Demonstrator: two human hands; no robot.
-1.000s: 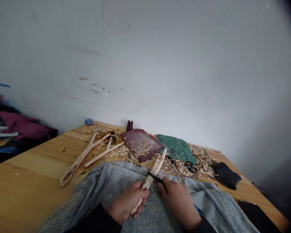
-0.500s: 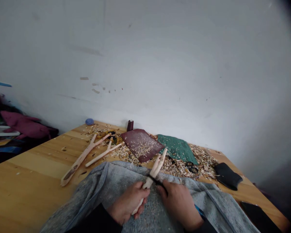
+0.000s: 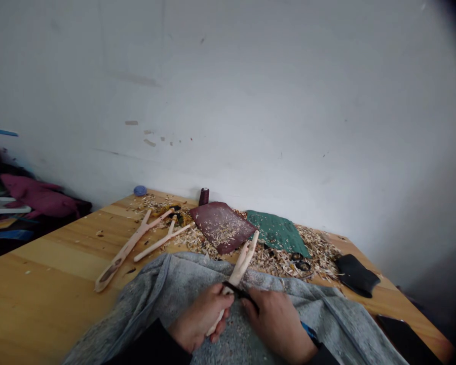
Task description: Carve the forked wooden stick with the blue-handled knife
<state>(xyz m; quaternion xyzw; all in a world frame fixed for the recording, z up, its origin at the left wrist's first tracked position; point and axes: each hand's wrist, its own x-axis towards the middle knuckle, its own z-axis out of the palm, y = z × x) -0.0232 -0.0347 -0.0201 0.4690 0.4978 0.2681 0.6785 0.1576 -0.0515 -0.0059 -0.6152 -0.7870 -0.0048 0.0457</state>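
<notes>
The left hand point(image 3: 201, 315) clasps the stick point(image 3: 241, 264) low down, above the cloth point(image 3: 186, 276), its tip toward the tabletop's point(image 3: 57, 268) far edge, while the right hand point(image 3: 276, 322) grasps a knife point(image 3: 240, 291) crossing it.

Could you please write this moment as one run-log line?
Left hand: holding forked stick | Right hand: holding dark tool across stick | Beneath: gray cloth | Beyond: wood shavings on table
</notes>
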